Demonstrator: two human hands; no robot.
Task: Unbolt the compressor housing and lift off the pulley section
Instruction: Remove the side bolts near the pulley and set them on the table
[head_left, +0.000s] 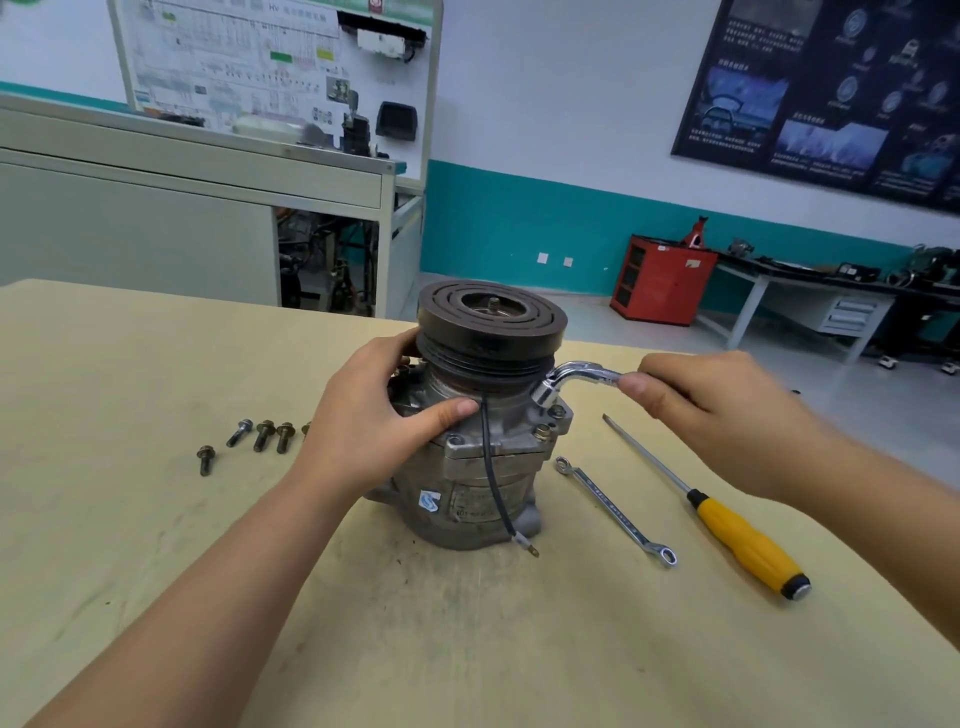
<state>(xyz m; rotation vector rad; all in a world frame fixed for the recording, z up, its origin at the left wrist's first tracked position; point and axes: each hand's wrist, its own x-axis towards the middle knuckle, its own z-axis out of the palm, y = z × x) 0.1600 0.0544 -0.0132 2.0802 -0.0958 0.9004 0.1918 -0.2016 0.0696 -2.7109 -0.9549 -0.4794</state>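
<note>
While left hand (379, 410) steadies ribbed pulley (491, 317), right hand (722, 410) pinches chrome wrench (571, 382).

The compressor (467, 499) blocks the middle of the counter (467, 649), my left hand (374, 410) gripping it. Loose bolts (264, 435) lie toward the left edge. A spanner (615, 512) and screwdriver (737, 525) lie toward the right edge with a narrow lane between them, below my right hand (727, 410) pinching the socket wrench (571, 376). Bare counter runs along the near edge.

"What's on the far side?"
"A white wall (545, 104) with a teal band low down, and a dark poster (831, 88)."
"Furniture?"
"A red cabinet (660, 283) on the grey floor (779, 379), a workbench (753, 291) beside it and a display board (234, 62) at the left."
</note>
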